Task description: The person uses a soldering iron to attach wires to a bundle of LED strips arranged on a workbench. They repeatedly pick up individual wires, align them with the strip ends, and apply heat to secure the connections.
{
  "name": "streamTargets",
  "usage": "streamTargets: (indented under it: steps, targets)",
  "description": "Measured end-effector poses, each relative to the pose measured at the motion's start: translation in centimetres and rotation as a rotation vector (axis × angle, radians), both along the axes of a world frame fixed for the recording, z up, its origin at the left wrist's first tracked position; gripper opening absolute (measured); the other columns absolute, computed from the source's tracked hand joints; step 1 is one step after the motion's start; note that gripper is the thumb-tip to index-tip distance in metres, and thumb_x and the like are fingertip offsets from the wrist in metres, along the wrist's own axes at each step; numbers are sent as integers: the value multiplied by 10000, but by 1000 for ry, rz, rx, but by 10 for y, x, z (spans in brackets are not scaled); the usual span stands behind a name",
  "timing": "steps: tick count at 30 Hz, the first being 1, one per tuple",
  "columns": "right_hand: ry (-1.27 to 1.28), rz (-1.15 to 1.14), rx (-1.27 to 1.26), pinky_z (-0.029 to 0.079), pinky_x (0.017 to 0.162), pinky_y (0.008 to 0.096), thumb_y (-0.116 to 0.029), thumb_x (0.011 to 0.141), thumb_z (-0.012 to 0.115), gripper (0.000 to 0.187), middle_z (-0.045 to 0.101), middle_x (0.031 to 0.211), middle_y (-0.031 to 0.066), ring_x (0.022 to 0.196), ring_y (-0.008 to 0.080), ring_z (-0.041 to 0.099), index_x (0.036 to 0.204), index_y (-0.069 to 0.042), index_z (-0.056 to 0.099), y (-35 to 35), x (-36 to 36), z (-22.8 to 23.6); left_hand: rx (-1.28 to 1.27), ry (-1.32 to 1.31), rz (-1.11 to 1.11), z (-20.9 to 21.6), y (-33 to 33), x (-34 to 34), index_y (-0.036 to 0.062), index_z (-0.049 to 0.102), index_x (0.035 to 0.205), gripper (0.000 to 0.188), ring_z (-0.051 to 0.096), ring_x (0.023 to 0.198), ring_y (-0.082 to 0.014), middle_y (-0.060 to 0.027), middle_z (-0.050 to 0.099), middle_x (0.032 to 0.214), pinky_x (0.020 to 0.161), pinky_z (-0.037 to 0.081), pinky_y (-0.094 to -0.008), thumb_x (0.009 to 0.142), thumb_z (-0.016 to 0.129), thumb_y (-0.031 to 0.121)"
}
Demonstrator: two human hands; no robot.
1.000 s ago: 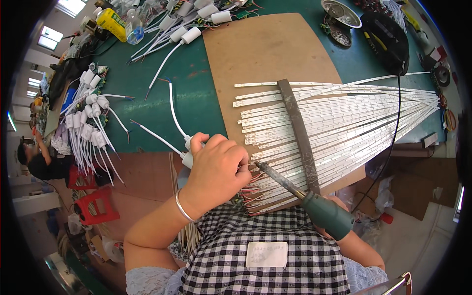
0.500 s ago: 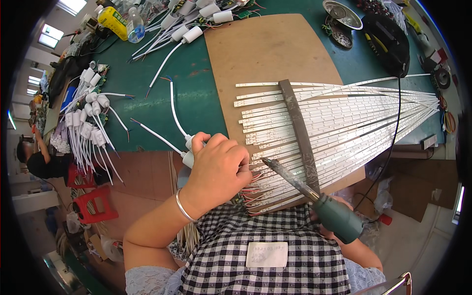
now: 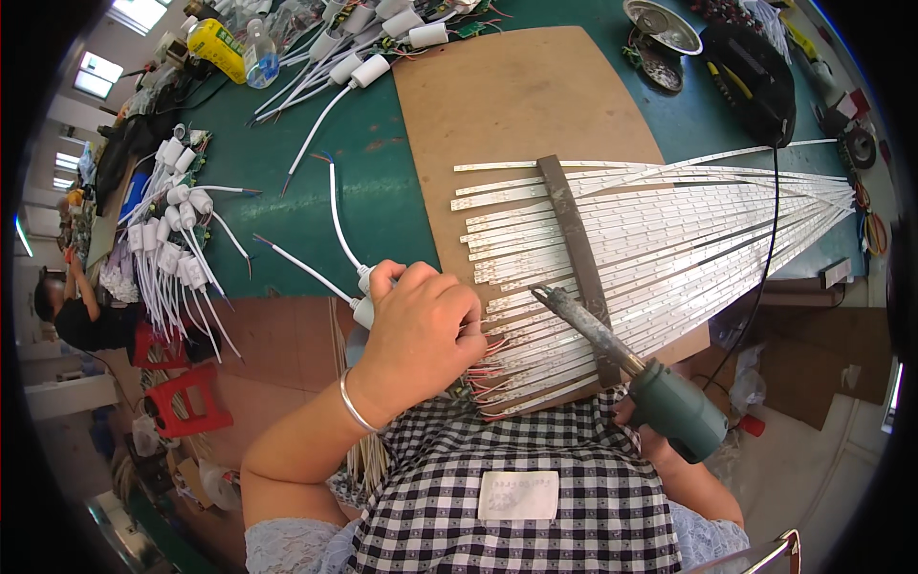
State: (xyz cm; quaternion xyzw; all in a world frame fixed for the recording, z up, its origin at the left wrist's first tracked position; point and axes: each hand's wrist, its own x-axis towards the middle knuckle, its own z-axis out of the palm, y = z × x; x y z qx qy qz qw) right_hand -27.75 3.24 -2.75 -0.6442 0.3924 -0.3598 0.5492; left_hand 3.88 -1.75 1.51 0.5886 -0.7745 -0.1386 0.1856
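Observation:
My left hand point(image 3: 421, 325) is closed over two white plastic caps with cables point(image 3: 362, 312), whose white cables run away to the upper left. Its fingertips, on the right, are curled beside thin red and white wires point(image 3: 486, 368) at the ends of the LED strips point(image 3: 660, 239); exactly what they pinch is hidden. A soldering iron point(image 3: 612, 344) with a green handle is in my right hand point(image 3: 645, 430), mostly hidden behind the handle. Its tip hovers over the strips, pointing up and left. A dark bar point(image 3: 577, 244) lies across the fanned-out strips.
Brown board point(image 3: 507, 96) lies under the strips on the green table point(image 3: 287, 230). Bunches of capped cables point(image 3: 177, 225) sit left and at the back. Bottles point(image 3: 215, 46), a metal dish point(image 3: 665, 24) and a black pouch point(image 3: 751, 81) stand farther off. A black cord point(image 3: 770, 230) crosses the strips.
The soldering iron has drawn back to the right and its tip has moved away from my left fingertips. My left hand stays almost where it was.

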Motion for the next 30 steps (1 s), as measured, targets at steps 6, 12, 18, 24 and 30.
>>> streamTargets:
  steps: [6, 12, 18, 24, 30]
  targets:
    - [-46, -60, 15, 525, 697, 300, -297, 891, 580, 435, 640, 857, 94, 755, 158, 640, 1126, 64, 525, -2, -1, 0, -14, 2, -4, 2, 0, 0, 132, 548, 652, 107, 495, 743, -178, 31, 516, 644, 820, 274, -388, 628, 627, 64]
    - [-125, -170, 165, 516, 707, 308, -414, 878, 590, 546, 620, 769, 87, 717, 164, 609, 1152, 51, 510, -4, 7, 13, -10, -22, 10, 4, 0, -1, 142, 546, 646, 115, 482, 725, -172, 39, 512, 638, 774, 266, -381, 624, 631, 68]
    - [-54, -176, 148, 481, 690, 284, -572, 851, 590, 783, 603, 758, 84, 698, 156, 585, 1286, 62, 441, -7, 4, 13, -34, -50, 12, 4, 0, -1, 149, 549, 645, 121, 474, 711, -167, 46, 508, 630, 755, 260, -372, 616, 639, 73]
    - [-60, -165, 155, 482, 709, 287, -548, 861, 590, 767, 598, 751, 89, 694, 155, 580, 1282, 76, 445, -8, 5, 15, -18, -66, 21, 6, 0, -2, 150, 549, 640, 122, 474, 705, -166, 49, 514, 631, 753, 260, -369, 616, 641, 74]
    - [-87, -175, 118, 493, 713, 302, -521, 869, 592, 760, 595, 749, 97, 682, 164, 585, 1289, 91, 429, -8, 3, 13, 28, -95, 16, 7, 1, -2, 145, 561, 706, 126, 489, 729, -172, 41, 534, 670, 769, 274, -363, 640, 652, 87]
